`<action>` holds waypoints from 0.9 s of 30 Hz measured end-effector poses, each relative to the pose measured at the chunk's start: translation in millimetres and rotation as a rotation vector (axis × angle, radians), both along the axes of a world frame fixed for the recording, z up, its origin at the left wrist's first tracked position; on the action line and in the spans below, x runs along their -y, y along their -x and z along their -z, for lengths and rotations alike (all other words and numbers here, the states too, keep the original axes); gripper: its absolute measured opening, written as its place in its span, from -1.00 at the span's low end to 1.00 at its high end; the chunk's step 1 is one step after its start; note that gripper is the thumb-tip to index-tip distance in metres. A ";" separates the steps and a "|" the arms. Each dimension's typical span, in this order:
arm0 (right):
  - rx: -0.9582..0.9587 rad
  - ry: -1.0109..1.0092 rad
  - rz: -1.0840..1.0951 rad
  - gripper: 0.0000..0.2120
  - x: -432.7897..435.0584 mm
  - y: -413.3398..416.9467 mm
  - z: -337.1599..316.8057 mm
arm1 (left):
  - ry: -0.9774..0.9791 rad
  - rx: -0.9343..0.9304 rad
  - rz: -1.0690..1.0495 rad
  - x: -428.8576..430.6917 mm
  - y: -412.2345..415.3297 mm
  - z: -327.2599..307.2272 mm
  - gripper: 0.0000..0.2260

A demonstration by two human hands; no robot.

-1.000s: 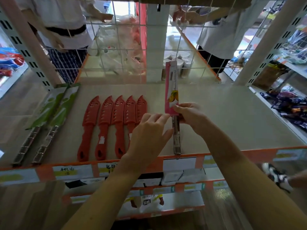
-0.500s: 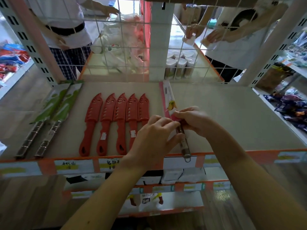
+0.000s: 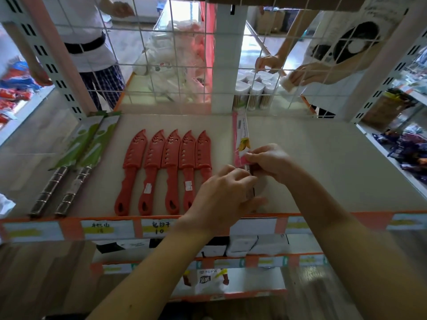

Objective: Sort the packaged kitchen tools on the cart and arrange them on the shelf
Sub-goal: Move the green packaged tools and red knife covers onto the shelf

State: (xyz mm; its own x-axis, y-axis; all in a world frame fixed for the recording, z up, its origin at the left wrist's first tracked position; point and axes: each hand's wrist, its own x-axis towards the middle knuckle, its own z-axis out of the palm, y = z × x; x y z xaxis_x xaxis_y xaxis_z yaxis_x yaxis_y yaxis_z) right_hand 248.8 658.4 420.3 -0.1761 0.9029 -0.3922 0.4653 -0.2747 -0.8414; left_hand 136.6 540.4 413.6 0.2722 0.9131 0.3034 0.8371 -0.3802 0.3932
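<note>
Moved: pink knife pack is lower and flatter on the shelf than 1 second ago.
Place: just right of the 5 red knives, apart from them.
Long axis: parallel to the red knives, handle toward the person.
Right hand: pinches the card's near end.
Left hand: curls round the handle, nearer the red knives.
Far left of the red knives: 2 green packs.
Risk: left knuckles could nudge the last red knife.

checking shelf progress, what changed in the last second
The pink knife, held raised with its tip high a second ago, has been lowered toward the shelf, to the right of the red knives. The right hand and left hand still hold it; nothing was let go. The red knives and green knives stayed put.
</note>
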 end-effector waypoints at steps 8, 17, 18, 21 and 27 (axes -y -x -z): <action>0.290 -0.292 -0.040 -0.76 -3.4 -1.4 3.9 | 0.087 0.115 0.053 -2.9 -10.3 11.3 -0.62; 0.346 -0.345 -0.057 -0.79 -4.6 -1.1 5.4 | 0.072 0.148 0.076 -4.4 -13.2 15.4 -0.70; 0.370 -0.354 -0.061 -0.79 -4.8 -1.5 5.2 | 0.064 0.154 0.071 -4.7 -15.6 15.3 -0.70; 0.425 -0.376 -0.063 -0.79 -4.2 -3.4 4.8 | 0.057 0.158 0.062 -4.8 -23.1 14.2 -0.71; 0.380 -0.380 -0.048 -0.76 6.4 -4.5 4.0 | 0.096 0.176 0.056 -2.4 -19.4 14.7 -0.78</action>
